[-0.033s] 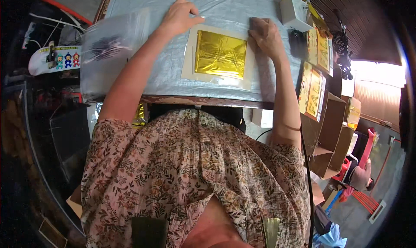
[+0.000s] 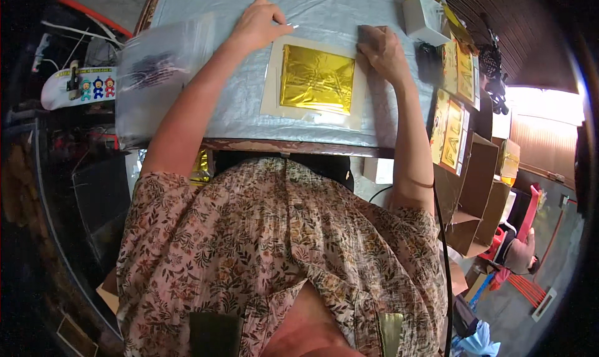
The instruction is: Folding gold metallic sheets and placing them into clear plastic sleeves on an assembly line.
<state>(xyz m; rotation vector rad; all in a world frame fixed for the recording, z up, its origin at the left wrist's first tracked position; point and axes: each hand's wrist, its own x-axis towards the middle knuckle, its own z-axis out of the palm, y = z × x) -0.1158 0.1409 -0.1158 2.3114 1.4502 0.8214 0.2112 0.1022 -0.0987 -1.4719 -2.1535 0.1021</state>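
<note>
A folded gold foil sheet (image 2: 318, 79) lies flat on a beige card (image 2: 271, 101) with what looks like a clear plastic sleeve around it. Beyond the card's upper left corner is my left hand (image 2: 257, 25), fingers bent and thumb stretched toward the index finger. A tiny white bit shows at the thumb tip, too small to name. My right hand (image 2: 382, 50) rests by the card's upper right corner with its fingers curled down; whatever lies under the fingertips is hidden. Both hands are on the grey plastic-covered table (image 2: 240, 110).
A stack of clear plastic sleeves (image 2: 146, 107) lies at the table's left edge. On the right stand a white box (image 2: 424, 19), yellow printed cards (image 2: 450, 129) and open cardboard boxes (image 2: 477, 188). A skateboard (image 2: 81, 87) is off to the left. Another person (image 2: 518, 252) is at far right.
</note>
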